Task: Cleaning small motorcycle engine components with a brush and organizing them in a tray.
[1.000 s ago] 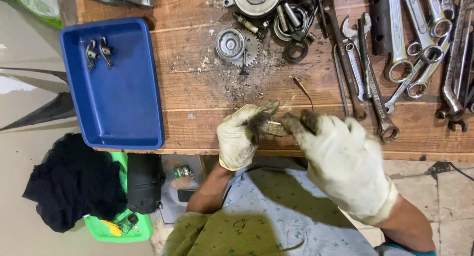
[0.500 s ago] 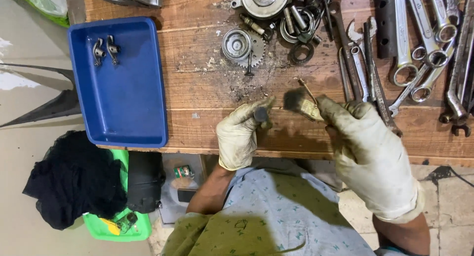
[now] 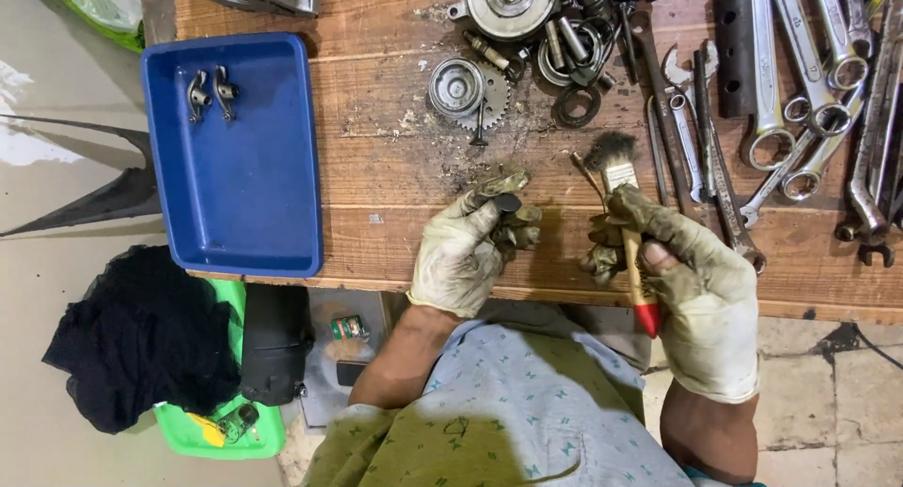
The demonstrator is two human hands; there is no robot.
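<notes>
Both my hands wear dirty pale gloves over a wooden workbench (image 3: 395,167). My left hand (image 3: 466,247) pinches a small dark metal part (image 3: 506,203) between thumb and fingers. My right hand (image 3: 691,280) grips a paintbrush (image 3: 623,210) with dark bristles, a wooden handle and a red tip. The bristles point away from me, a short way to the right of the part. A thin metal rod (image 3: 586,172) lies just beside the bristles.
A blue tray (image 3: 235,167) at the left holds two small metal rocker pieces (image 3: 211,92). Gears, rings and a sprocket (image 3: 467,90) crowd the far middle. Several wrenches (image 3: 800,92) lie at the right. On the floor are a black cloth (image 3: 141,337) and a green container (image 3: 202,435).
My hands have drawn apart. The right hand has swung the brush upright with its bristles off the part, and the left hand holds the small part a little farther out over the bench.
</notes>
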